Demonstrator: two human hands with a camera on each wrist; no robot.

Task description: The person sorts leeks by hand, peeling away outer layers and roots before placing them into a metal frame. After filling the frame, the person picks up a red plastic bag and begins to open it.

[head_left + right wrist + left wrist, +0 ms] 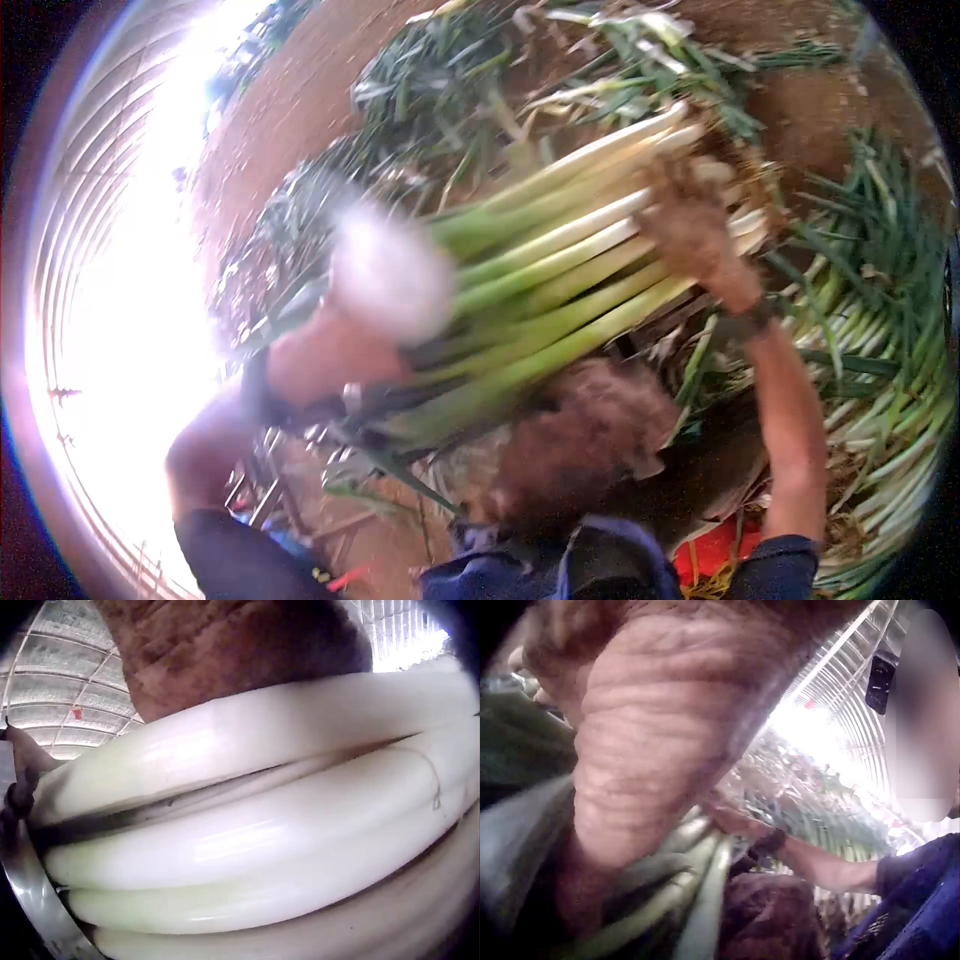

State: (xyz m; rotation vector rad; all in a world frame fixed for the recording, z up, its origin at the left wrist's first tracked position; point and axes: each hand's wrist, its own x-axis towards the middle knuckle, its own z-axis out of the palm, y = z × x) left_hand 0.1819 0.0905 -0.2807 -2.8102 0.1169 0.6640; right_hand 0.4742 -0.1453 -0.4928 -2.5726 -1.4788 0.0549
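A thick bundle of long green onions (560,255), white at the root end, lies slanted in front of me. My right hand (695,230) grips it near the muddy roots; in the right wrist view the palm (240,652) lies over the white stalks (240,840). My left hand (340,350) is over the green end, blurred by motion. A white rounded thing (390,272) at its fingers is blurred too, and its kind cannot be told. Large wrinkled skin of the left hand (652,735) fills the left wrist view, with green leaves (525,802) beside it.
More green onions (860,400) are heaped along the right. Loose leaves (440,100) and stalks litter the brown soil (290,120) ahead. A muddy knee (580,430) is below the bundle. A shiny metal band (34,892) curves past the stalks. Ribbed roof arches (855,697) stand behind.
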